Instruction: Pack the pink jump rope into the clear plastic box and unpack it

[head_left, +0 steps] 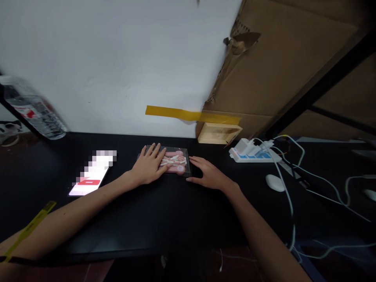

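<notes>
A clear flat plastic case [174,160] lies on the black table in front of me. Inside it are pink shapes and several small white sticks, too small to name surely. My left hand [149,163] rests palm down over the case's left part, fingers spread, hiding that side. At the case's right edge is my right hand [207,173], its fingers stretched toward the edge, thumb apart from them. The fingertips touch or nearly touch the case; I cannot tell which.
A lit phone [91,180] lies at left, near a clear plastic bottle [38,113]. Behind the case, a shallow wooden box [216,134] leans by the cardboard [282,78]. At right are a white power strip [255,153] with cables and a white mouse [275,183].
</notes>
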